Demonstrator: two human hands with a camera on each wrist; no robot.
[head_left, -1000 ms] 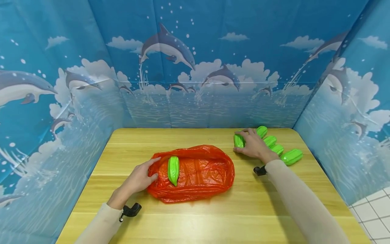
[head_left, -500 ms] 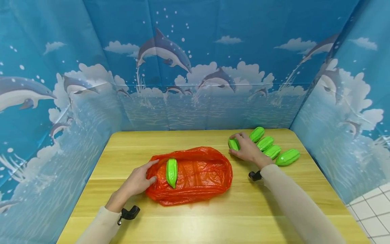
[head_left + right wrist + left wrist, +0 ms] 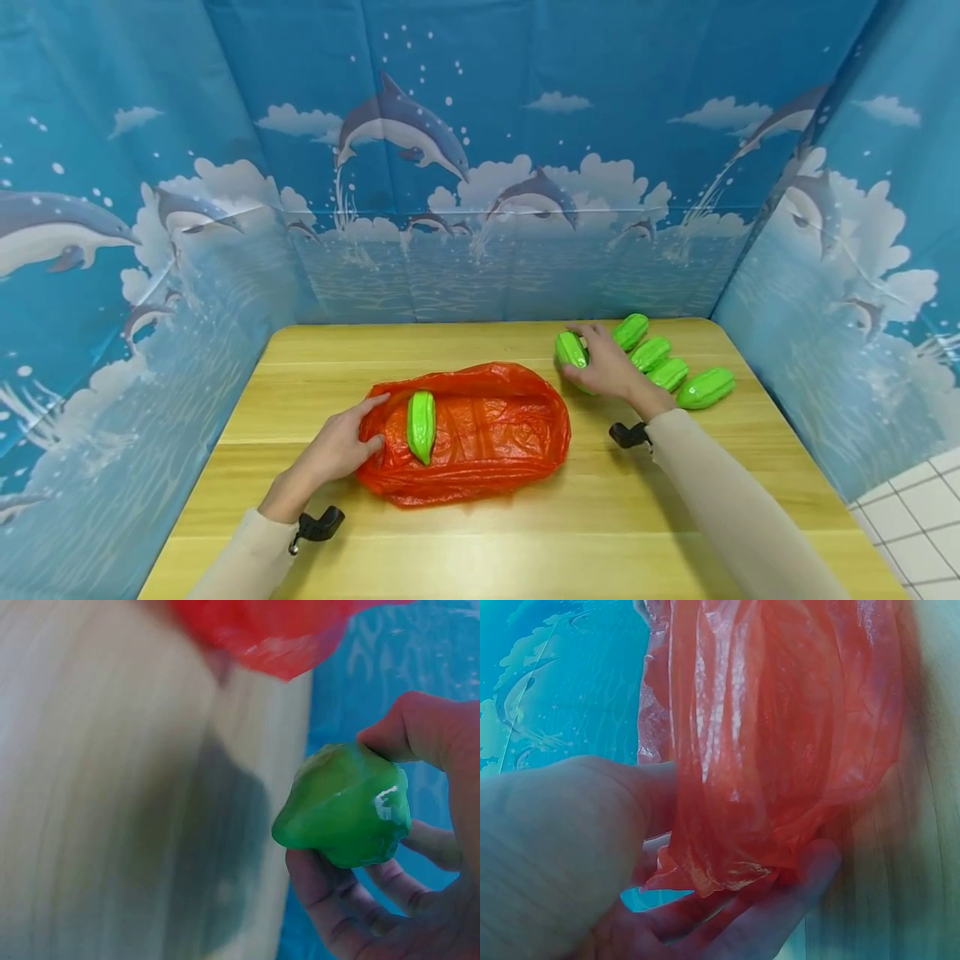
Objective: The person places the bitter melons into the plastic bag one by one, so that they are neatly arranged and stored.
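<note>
Right grip [image 3: 611,368] wide around green fruit [image 3: 349,806]

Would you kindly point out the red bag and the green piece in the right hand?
Red bag [image 3: 501,427], head view: its bare inner surface.
Held green piece [image 3: 346,806], right wrist view: middle of its visible surface.

A red, translucent plastic bag [image 3: 491,427] lay crinkled on the worktop [image 3: 480,558], its mouth spread wide, its left end in the left hand [image 3: 341,439]. Inside, near that end, lay one glossy green fruit [image 3: 421,423], ribbed, its tapered tip towards the person. The right hand [image 3: 609,367] held a second fruit [image 3: 345,810] by thumb and fingers, above the worktop. Beyond it, three more fruits [image 3: 650,354] lay in a slanting row, a fourth loose fruit [image 3: 707,388] just beside.
</note>
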